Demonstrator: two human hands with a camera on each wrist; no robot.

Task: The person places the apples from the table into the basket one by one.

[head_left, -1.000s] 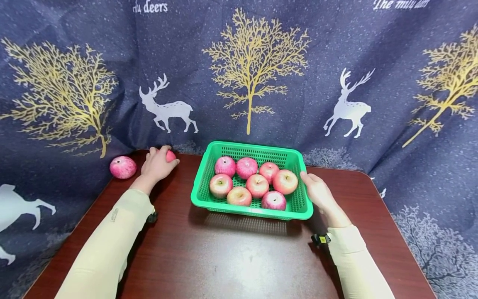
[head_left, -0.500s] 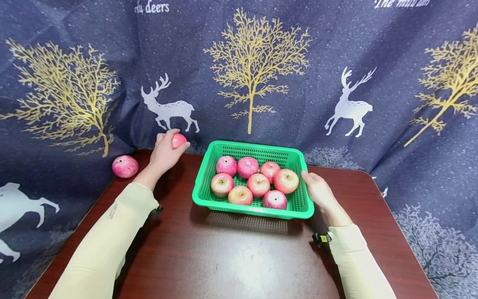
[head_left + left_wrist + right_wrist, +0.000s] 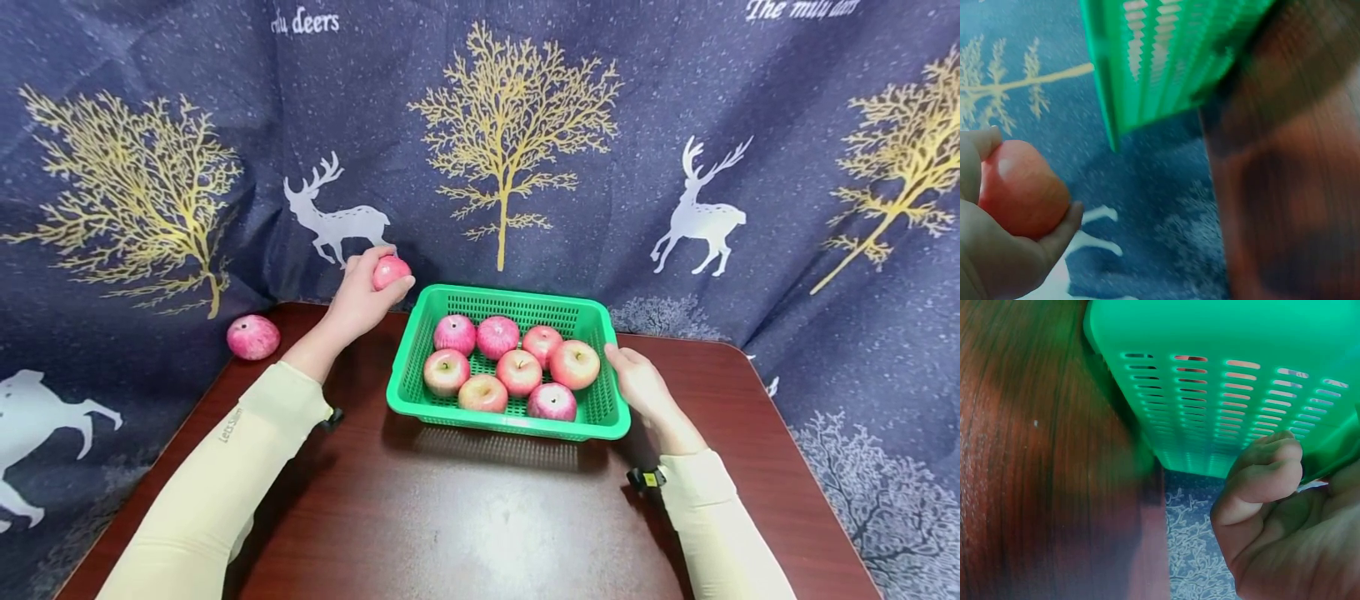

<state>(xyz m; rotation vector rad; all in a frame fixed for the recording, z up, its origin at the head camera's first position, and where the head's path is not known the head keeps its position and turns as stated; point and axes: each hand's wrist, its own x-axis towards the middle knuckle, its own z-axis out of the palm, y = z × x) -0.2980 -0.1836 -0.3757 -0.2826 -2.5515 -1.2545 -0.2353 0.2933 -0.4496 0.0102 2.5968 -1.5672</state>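
My left hand (image 3: 362,293) grips a red apple (image 3: 390,272) between thumb and fingers, raised above the table's back edge just left of the basket. In the left wrist view the same apple (image 3: 1025,189) sits against the palm, apart from the basket's side. A green perforated plastic basket (image 3: 502,425) holds several red and yellowish apples in loose rows. At its right end, my right hand (image 3: 643,387) holds the rim. The right wrist view has that hand's fingers (image 3: 1266,472) curled at the basket's slotted wall (image 3: 1210,394).
Another red apple (image 3: 253,337) lies at the table's back left corner. The dark brown wooden table (image 3: 420,525) reaches back to a blue cloth (image 3: 442,208) printed with deer and trees, hanging close behind the basket.
My left hand has lifted the apple from the table's back left and carried it up and right toward the basket. The right hand and the basket have stayed in place.
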